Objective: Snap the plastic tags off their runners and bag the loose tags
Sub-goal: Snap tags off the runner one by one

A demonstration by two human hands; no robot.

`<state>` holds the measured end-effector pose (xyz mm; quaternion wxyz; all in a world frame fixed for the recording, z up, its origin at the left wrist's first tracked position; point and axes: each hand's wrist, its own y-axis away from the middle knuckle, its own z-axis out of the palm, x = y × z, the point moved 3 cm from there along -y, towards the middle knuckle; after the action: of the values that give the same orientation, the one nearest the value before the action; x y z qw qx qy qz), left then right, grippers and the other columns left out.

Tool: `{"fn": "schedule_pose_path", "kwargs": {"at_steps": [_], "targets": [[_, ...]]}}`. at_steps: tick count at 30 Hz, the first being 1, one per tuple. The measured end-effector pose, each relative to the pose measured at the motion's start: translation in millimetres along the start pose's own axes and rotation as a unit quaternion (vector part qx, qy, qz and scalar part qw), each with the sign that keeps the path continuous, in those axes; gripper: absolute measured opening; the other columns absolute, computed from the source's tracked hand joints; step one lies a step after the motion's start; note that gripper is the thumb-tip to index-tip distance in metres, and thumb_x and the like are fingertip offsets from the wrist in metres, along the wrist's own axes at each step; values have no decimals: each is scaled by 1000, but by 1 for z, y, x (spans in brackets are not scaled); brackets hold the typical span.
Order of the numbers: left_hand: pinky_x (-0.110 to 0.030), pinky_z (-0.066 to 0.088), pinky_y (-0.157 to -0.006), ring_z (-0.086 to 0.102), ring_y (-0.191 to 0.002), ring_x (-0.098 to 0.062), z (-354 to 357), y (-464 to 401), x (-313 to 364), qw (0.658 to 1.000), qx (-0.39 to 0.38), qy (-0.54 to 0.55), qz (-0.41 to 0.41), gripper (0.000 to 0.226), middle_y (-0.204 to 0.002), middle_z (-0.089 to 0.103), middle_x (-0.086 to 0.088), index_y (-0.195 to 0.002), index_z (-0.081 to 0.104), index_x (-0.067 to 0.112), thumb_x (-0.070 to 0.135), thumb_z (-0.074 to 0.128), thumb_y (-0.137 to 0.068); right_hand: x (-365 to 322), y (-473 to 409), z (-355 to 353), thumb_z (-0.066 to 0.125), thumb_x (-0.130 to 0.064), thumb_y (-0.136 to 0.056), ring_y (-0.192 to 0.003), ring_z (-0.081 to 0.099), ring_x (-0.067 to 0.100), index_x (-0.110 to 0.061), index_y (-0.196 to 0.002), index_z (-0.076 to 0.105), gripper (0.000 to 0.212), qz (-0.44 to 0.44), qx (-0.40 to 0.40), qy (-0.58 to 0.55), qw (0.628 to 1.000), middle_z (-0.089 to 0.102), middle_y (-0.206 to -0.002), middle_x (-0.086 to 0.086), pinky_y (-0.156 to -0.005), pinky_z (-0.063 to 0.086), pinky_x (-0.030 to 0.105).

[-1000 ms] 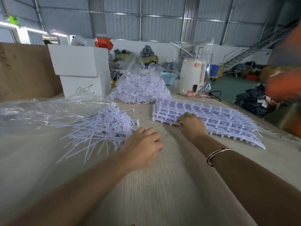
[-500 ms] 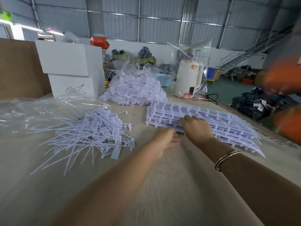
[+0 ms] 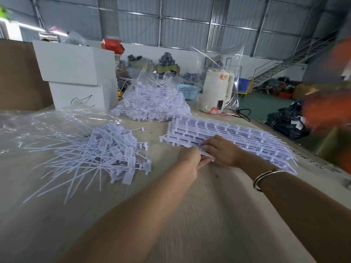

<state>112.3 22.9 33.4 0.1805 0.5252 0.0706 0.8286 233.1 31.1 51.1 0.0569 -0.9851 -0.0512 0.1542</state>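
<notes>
Pale lilac plastic covered much of the wooden table (image 3: 218, 215). A second earlier the person's left hand (image 3: 190, 160) had rested at the edge of the loose pile of tags (image 3: 106, 154) on the left; it had since crossed to the right and met the right hand (image 3: 223, 151) at the near corner of the stack of runners (image 3: 237, 137). Both hands now pinched one small white tag (image 3: 206, 153) between their fingertips, at the stack's near edge. Whether that tag was already free of its runner could not be told.

The right hand, wearing a metal bangle (image 3: 266, 177) on the wrist, had stayed on the stack throughout, shifting only slightly toward its near edge.

This suggested one batch of snapped tags had been dropped on the pile and a fresh one was being started. The stack looked thick, so much snapping probably remained. A clear bag (image 3: 38, 128) lay flat behind the loose pile, touching it, and a second bag (image 3: 152, 103), already full of tags, sat farther back beside a white kettle (image 3: 216, 92).
</notes>
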Motion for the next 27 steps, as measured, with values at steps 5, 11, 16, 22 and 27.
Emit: {"fn": "schedule_pose_path", "kwargs": {"at_steps": [5, 11, 16, 22, 27], "targets": [[-24, 55, -56, 58, -48, -10, -32, 29, 13, 995, 33, -69, 59, 26, -70, 61, -9, -80, 56, 2, -7, 34, -91, -1, 6, -3, 32, -33, -102, -118, 43, 17, -14, -132, 51, 41, 5, -27, -47, 999, 48, -132, 7, -90, 27, 18], [-26, 40, -43, 46, -33, -12, -76, 47, 54, 978, 102, -121, 139, 22, -53, 58, -8, -78, 52, 2, 3, 38, -95, 9, 24, -5, 33, -29, -102, -131, 38, 19, -18, -132, 53, 38, -11, -36, 13, 999, 45, -142, 3, -98, 24, 20], [-25, 34, -48, 48, -43, -18, -109, 48, 75, 949, 87, -280, 121, 20, -71, 56, -15, -96, 59, 3, 13, 41, -95, -9, 25, -12, 39, -17, -100, -121, 50, 24, -15, -132, 51, 35, -22, 104, -40, 994, 51, -136, 7, -95, 35, 26], [-23, 37, -59, 61, -79, -27, -102, 46, 70, 861, -6, -479, 172, 25, -91, 64, -13, -97, 65, 7, 15, 41, -97, -100, 31, -29, 50, 9, -76, -125, 45, 25, -14, -127, 53, 56, -217, 226, 31, 949, 50, -134, 8, -105, 33, 41], [-13, 37, -56, 50, -71, -17, -95, 50, 61, 813, -68, -547, 184, 20, -77, 53, -7, -70, 52, 13, 2, 51, -86, -124, 32, 2, 57, -17, -88, -131, 38, 9, -32, -137, 42, 54, -286, 115, 205, 929, 50, -137, -11, -114, 6, 33]]}}
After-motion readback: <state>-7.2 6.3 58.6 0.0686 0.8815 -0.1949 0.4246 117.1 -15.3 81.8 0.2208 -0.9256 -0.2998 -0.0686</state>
